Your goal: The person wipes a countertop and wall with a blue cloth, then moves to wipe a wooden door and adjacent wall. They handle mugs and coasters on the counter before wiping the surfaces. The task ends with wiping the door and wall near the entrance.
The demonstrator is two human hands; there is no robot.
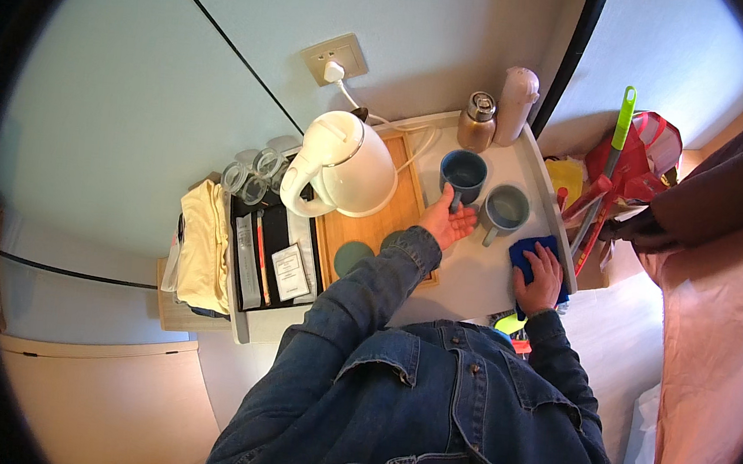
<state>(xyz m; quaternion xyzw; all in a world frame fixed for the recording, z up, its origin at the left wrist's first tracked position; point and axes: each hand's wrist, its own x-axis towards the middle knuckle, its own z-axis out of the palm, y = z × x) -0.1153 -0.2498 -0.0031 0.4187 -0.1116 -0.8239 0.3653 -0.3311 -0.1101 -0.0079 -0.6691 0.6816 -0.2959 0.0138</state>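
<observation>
A dark blue mug [464,168] stands on the white tabletop [473,273]. My left hand [449,222] is at its handle, palm turned up and fingers apart, with the thumb and fingers on either side of the handle. Just right of that hand is a grey-blue mug [506,208], its handle pointing toward me. My right hand [539,275] lies over a folded blue cloth [522,247] at the table's right edge, pressing it down and partly hiding it.
A white electric kettle [350,165] stands on a wooden tray [409,163] with green coasters [352,258]. Behind the mugs are a metallic flask [477,126] and a pink bottle [517,106]. Glass jars [255,177] and a black organizer [271,217] sit left. A green-handled pole [624,118] leans right.
</observation>
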